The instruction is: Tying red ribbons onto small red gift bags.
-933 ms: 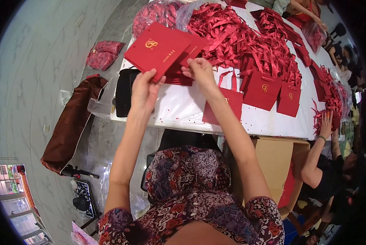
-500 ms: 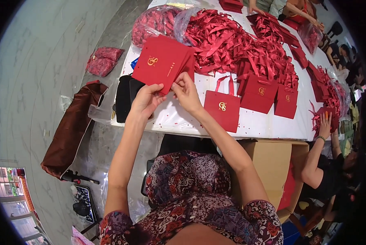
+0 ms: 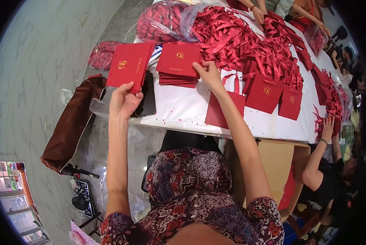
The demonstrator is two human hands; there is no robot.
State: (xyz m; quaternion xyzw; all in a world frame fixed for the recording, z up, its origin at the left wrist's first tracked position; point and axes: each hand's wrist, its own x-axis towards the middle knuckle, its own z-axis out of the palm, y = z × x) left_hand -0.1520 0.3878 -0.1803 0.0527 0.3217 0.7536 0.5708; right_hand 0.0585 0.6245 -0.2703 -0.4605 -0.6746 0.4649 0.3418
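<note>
My left hand [image 3: 125, 100] is closed on the lower edge of a small stack of flat red paper bags [image 3: 128, 67] with gold print, held up over the table's left end. My right hand [image 3: 209, 75] has its thumb on the right edge of a red paper bag [image 3: 179, 59], on top of a pile lying on the white table. Its fingers are bent, and it looks to pinch that edge. Just right of that hand lies another red bag [image 3: 226, 108] with ribbon handles, partly behind my forearm.
Red ribbons [image 3: 228, 34] heap across the white table [image 3: 175, 110], beside a clear plastic sack [image 3: 158, 22] of red ribbon. More ribboned red bags [image 3: 264, 92] lie to the right. A cardboard box [image 3: 275, 163] stands below the table's edge. Co-workers' hands [image 3: 328, 128] are at the right.
My hands were together on one bunch of bags. My left hand has moved left with a stack, and my right hand has moved right and up to the pile's edge.
</note>
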